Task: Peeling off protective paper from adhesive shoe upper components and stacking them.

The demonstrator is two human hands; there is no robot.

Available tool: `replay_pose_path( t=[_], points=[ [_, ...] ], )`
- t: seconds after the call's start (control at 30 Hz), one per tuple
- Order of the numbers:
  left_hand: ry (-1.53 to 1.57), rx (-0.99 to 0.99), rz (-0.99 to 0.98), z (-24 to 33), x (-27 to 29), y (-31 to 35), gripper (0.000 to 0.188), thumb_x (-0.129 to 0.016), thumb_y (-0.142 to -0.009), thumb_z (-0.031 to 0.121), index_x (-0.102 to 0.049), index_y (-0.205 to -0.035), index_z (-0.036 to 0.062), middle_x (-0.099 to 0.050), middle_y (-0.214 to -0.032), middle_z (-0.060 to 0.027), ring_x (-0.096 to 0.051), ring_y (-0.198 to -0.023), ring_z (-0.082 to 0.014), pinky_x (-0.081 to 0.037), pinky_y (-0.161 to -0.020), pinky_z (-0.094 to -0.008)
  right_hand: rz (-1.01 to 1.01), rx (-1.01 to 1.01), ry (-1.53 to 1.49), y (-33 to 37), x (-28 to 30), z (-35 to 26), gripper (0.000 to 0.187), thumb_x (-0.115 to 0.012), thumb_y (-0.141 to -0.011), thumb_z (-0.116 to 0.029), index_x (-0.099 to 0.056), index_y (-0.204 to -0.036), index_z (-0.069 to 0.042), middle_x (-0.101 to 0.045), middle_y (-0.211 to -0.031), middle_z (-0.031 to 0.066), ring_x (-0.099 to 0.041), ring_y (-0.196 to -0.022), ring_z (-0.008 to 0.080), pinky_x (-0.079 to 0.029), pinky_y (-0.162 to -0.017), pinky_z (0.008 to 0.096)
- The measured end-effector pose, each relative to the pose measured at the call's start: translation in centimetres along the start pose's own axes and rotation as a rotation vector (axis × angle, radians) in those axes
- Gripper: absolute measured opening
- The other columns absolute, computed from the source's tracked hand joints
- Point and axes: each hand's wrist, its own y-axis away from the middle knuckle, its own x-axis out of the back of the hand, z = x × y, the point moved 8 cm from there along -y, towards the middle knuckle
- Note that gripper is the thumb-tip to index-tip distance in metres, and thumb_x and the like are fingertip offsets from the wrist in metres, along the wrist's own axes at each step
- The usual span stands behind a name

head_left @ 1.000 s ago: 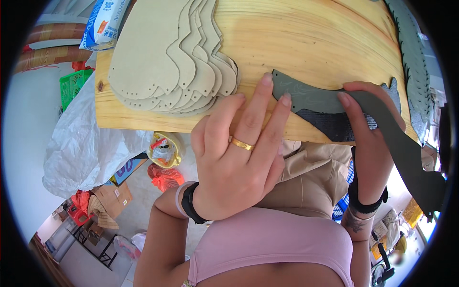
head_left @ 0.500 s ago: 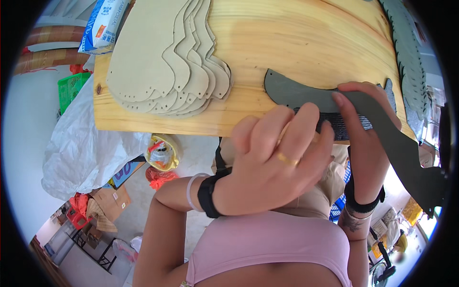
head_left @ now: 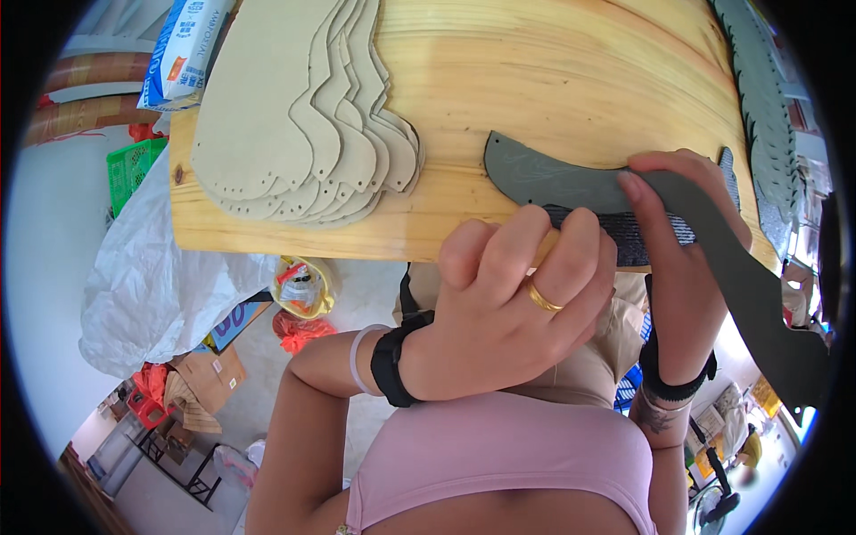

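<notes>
My right hand [head_left: 682, 192] grips a long, curved dark grey sheet piece [head_left: 571, 178], thumb on top and fingers at its far edge. The piece has small holes at its ends and faint pale streaks on its left part. Its right part hangs past the table corner. My left hand [head_left: 513, 308] is at the table's front edge, just nearer than the piece, with its fingers curled in. Whatever its fingertips hold is hidden. A black ribbed strip or pad [head_left: 629, 236] lies under the grey piece, between my two hands.
Beige cut sheets [head_left: 259, 107] with punched holes lie stacked at the left of the wooden table [head_left: 499, 71]. A blue and white packet [head_left: 183, 58] stands at the far left. More grey pieces [head_left: 753, 107] line the right edge. A white plastic bag [head_left: 169, 276] hangs at the left.
Pale streaks now show on the left part of the grey piece, which looked plain before. My left hand's fingers have shifted slightly. My right hand keeps its grip.
</notes>
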Motion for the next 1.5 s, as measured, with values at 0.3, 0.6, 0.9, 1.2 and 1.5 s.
replay_pose_path(
  t=[0.3,0.6,0.9,1.2,1.5],
  points=[
    [0.022,0.008,-0.056,0.0,-0.1,-0.6,0.038,-0.071,-0.061,0.029,-0.07,-0.096,0.0141,-0.062,-0.119,-0.0024,-0.049,-0.105,-0.0272,-0.031,-0.085,-0.0402,0.031,0.02,0.078,-0.1,-0.3,0.4,0.011,-0.07,-0.079,0.001,-0.066,-0.089,0.0,-0.061,-0.084,0.0086,-0.058,-0.083,0.0196,-0.044,-0.076,0.029],
    [0.029,0.036,-0.085,-0.1,-0.3,-0.7,0.033,-0.069,-0.067,0.026,-0.068,-0.096,0.0123,-0.065,-0.12,-0.0044,-0.051,-0.108,-0.0265,-0.03,-0.088,-0.0388,0.355,-0.328,-0.537,1.2,4.7,5.2,0.029,-0.07,-0.086,-0.007,-0.06,-0.112,0.003,-0.061,-0.098,0.0061,-0.057,-0.088,0.012,-0.044,-0.084,0.0254],
    [0.073,0.012,-0.169,-0.2,-0.4,-0.8,0.033,-0.07,-0.071,0.031,-0.068,-0.096,0.0092,-0.065,-0.12,-0.0091,-0.052,-0.106,-0.0276,-0.033,-0.087,-0.0411,0.225,-0.424,-0.364,1.2,4.6,7.3,0.015,-0.069,-0.088,-0.005,-0.062,-0.1,-0.002,-0.061,-0.091,-0.0001,-0.054,-0.081,0.0049,-0.04,-0.073,0.0184],
    [0.038,-0.005,-0.262,-0.1,-0.2,-1.3,0.032,-0.064,-0.077,0.031,-0.069,-0.098,0.0085,-0.065,-0.122,-0.0099,-0.052,-0.106,-0.0266,-0.032,-0.093,-0.044,0.187,-0.426,-0.323,0.7,4.4,7.6,0.014,-0.071,-0.085,-0.004,-0.063,-0.096,-0.002,-0.061,-0.089,-0.0011,-0.053,-0.08,0.005,-0.041,-0.072,0.0195],
    [0.037,0.016,-0.273,-0.1,-0.3,-1.4,0.031,-0.064,-0.075,0.03,-0.069,-0.099,0.0102,-0.065,-0.122,-0.0085,-0.052,-0.105,-0.0259,-0.031,-0.094,-0.0435,0.178,-0.394,-0.269,0.8,3.9,8.0,0.013,-0.072,-0.085,-0.006,-0.064,-0.095,-0.003,-0.06,-0.087,-0.0012,-0.054,-0.081,0.0065,-0.042,-0.073,0.0209]
  ],
)
